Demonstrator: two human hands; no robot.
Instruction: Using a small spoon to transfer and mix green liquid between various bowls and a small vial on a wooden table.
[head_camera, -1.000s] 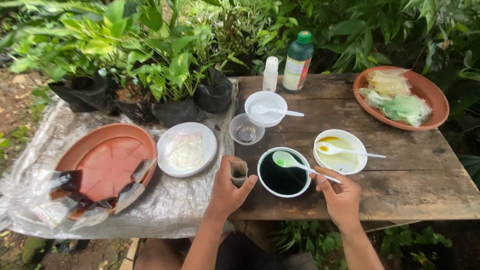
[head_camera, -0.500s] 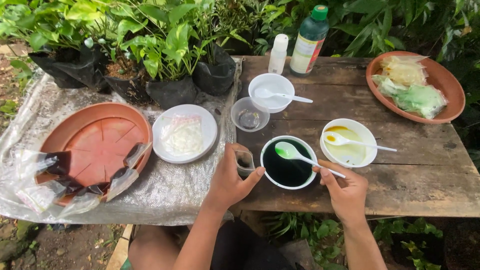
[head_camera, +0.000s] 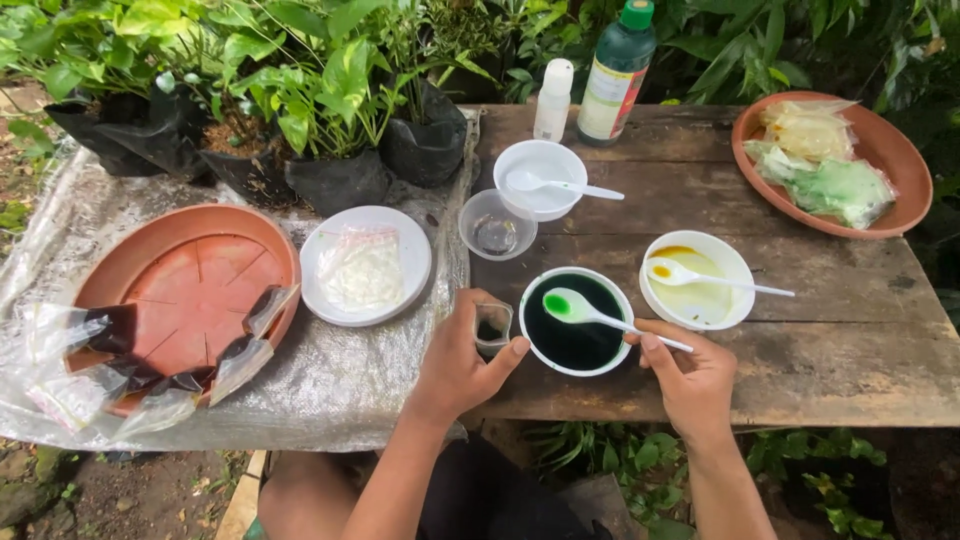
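Holding steady, left hand (head_camera: 455, 365) still grips small cup (head_camera: 492, 327), right hand (head_camera: 690, 375) the spoon (head_camera: 600, 315).

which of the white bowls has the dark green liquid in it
The white bowl nearest the person, between the two hands. Its spoon is held by the right hand. The others hold yellowish or pale contents.

Left hand (head_camera: 455, 365) curled closed just left of the green-liquid bowl (head_camera: 576, 321), right hand (head_camera: 692, 378) pinching at its right, forearms bare.
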